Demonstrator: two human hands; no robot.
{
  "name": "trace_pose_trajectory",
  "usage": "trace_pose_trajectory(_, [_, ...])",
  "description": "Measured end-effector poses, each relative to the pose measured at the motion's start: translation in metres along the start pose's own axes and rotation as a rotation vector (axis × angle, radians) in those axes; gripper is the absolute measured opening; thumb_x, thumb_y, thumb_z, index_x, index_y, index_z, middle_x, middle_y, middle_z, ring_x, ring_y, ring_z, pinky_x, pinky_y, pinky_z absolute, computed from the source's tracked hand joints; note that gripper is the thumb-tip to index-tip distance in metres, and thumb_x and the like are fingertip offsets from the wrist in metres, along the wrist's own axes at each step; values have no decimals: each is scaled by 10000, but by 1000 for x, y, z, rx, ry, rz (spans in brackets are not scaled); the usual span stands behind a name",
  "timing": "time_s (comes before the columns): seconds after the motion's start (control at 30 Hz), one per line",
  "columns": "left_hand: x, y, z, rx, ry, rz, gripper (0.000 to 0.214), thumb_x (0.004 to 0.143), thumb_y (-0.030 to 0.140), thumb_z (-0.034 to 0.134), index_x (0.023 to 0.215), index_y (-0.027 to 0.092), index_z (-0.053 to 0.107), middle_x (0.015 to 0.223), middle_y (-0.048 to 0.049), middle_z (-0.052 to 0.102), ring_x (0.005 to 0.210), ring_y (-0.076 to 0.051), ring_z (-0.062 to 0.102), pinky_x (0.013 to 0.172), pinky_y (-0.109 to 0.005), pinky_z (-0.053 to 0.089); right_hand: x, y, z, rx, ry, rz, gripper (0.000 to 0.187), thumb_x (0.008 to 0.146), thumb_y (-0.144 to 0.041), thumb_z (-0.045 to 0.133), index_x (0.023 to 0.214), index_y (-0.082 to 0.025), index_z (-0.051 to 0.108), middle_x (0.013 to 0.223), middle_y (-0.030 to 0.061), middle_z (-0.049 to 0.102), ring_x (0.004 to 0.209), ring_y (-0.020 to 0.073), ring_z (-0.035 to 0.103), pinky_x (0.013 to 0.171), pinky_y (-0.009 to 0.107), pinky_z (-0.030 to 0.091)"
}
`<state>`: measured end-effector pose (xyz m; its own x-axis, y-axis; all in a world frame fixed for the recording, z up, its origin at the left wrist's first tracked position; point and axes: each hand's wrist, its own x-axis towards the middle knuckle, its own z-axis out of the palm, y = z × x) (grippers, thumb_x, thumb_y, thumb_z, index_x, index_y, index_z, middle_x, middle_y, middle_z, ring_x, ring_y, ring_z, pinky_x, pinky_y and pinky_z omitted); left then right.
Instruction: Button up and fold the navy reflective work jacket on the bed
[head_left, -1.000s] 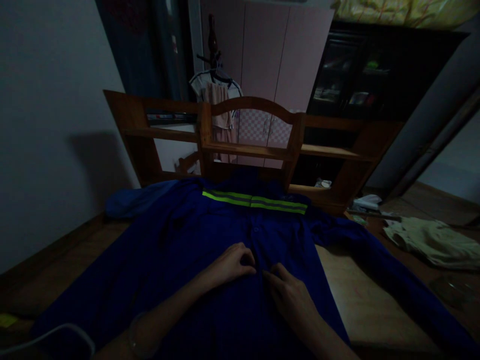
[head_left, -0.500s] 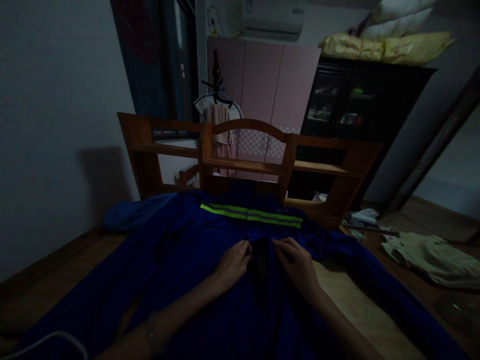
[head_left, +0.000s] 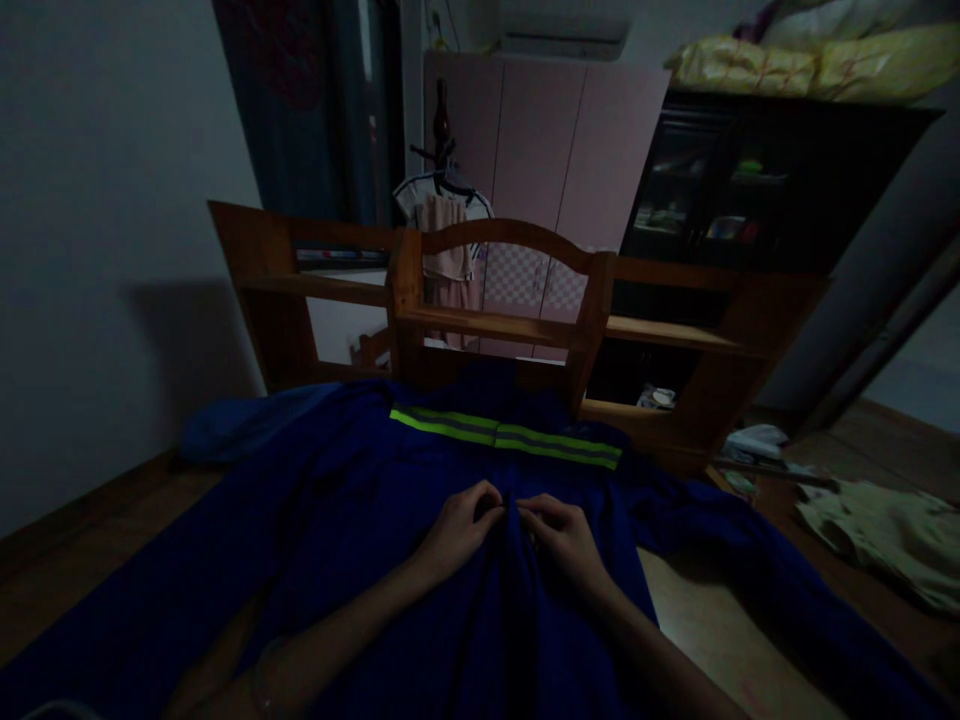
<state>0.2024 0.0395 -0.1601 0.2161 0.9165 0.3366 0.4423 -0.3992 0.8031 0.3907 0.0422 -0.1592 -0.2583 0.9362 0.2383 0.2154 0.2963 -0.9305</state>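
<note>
A dark blue work jacket (head_left: 360,560) lies spread out in front of me, its sleeves reaching to both sides. Across its chest runs a yellow-green and grey reflective strip (head_left: 450,424). Below that strip, my left hand (head_left: 466,522) pinches one front edge of the jacket. My right hand (head_left: 561,535) pinches the other edge, close beside the left. Between the fingertips the two edges meet in a raised fold. Whether a button or fastener is there is too dark to make out. A bracelet (head_left: 264,680) circles my left wrist.
The jacket rests on a pale surface (head_left: 720,620) before a wooden headboard (head_left: 502,322) with shelves. A bluish cloth (head_left: 240,425) lies at the left by the wall. Light green clothing (head_left: 885,535) lies at the right. A pink wardrobe (head_left: 536,150) and a dark cabinet (head_left: 780,190) stand behind.
Both hands have come closer together, bringing the jacket's front edges from a dark gap to meeting. The right hand has moved slightly left and down. The view has shifted a little.
</note>
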Motion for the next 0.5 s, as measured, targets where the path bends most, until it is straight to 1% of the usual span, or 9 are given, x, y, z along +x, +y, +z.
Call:
trace_pose_trajectory(0.2, [-2,6,-6,-15,-50,9,132,856,290,510,868,220,622,865,-2,666,829,-156,615,738,-232,450,-2,-5,3,9,2,-6,289,808,-426,618,912,-180,727,714,14,639,577,117,555,534,220,416])
trace_pose_trajectory(0.33, [-4,5,-7,13,-66,42,120,835,247,537,881,221,644,903,-8,673,870,-166,618,770,-242,452,-2,-2,2,55,-16,75,266,772,-408,662,864,-165,722,672,7,643,575,116,559,539,215,412])
trace_pose_trajectory(0.43, [-4,1,-7,-71,-97,25,124,813,212,555,879,210,660,887,-7,688,854,-162,636,770,-242,463,-2,1,0,80,-59,128,267,745,-400,690,838,-151,715,633,-2,629,549,104,539,526,207,393])
trace_pose_trajectory(0.5, [-4,-1,-7,-165,-126,6,130,794,198,575,885,198,669,881,-10,698,849,-162,647,780,-244,472,-2,1,-1,83,-80,130,267,742,-399,693,829,-146,709,625,-7,619,549,99,534,527,204,387])
